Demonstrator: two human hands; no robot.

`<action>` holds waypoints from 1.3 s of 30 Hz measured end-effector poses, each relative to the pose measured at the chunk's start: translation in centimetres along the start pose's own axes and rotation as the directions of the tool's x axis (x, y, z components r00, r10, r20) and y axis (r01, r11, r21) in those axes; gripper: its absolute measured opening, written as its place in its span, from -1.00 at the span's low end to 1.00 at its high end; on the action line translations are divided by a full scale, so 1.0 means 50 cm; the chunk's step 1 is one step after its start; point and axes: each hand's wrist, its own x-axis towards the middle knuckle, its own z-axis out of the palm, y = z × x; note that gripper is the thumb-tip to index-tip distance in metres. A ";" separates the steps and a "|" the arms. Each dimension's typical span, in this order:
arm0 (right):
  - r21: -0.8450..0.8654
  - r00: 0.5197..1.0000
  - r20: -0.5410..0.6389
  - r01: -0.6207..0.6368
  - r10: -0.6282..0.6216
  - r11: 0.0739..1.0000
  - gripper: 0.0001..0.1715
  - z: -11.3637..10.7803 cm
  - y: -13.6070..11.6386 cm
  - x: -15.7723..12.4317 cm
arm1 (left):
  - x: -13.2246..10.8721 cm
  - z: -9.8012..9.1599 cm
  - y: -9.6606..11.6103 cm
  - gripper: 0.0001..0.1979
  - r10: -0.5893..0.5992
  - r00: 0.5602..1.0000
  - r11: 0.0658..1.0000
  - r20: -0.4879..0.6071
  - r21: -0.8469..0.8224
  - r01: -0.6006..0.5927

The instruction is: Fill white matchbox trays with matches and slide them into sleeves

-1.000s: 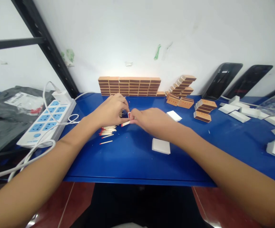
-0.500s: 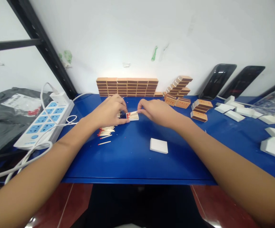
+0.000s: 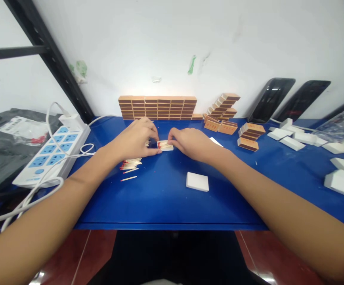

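My left hand (image 3: 138, 139) grips the left end of a small white matchbox tray (image 3: 169, 149) between thumb and fingers. Red-tipped matches (image 3: 163, 145) lie lengthwise in the tray, heads toward the left. At the tray's right end, my right hand (image 3: 186, 142) pinches the plain ends of the matches; how many is hidden by the fingers. Just below my left hand is a pile of loose matches (image 3: 131, 163), with a single match (image 3: 129, 179) in front of it. Nearer the table edge lies a white tray (image 3: 197, 181), closed side up.
Brown matchboxes (image 3: 157, 107) are stacked along the wall, with more matchboxes (image 3: 225, 106) right of them. White trays (image 3: 292, 143) lie scattered at the right by two dark phones (image 3: 273, 99). On the left is a power strip (image 3: 53, 152) with white cables.
My right hand has shifted slightly left and down over the tray, and the matches at its fingertips lie lower. A white piece beside my right wrist has come into view.
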 end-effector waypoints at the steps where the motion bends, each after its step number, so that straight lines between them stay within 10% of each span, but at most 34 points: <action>1: -0.005 1.000 0.005 0.001 -0.001 1.000 -0.65 0.000 0.000 0.000 | 0.000 -0.001 0.001 -0.71 0.001 1.000 1.000 -0.001 -0.001 -0.001; 16: 0.387 0.908 -0.205 0.418 -0.366 0.822 -0.73 0.028 -0.141 -0.051 | 0.001 0.003 -0.003 -0.78 0.000 1.000 1.000 -0.014 -0.029 -0.001; 39: 0.427 0.917 -0.086 0.386 -0.389 0.818 -0.71 0.041 -0.181 -0.045 | 0.002 0.001 0.002 -0.73 -0.022 1.000 1.000 0.000 -0.012 0.022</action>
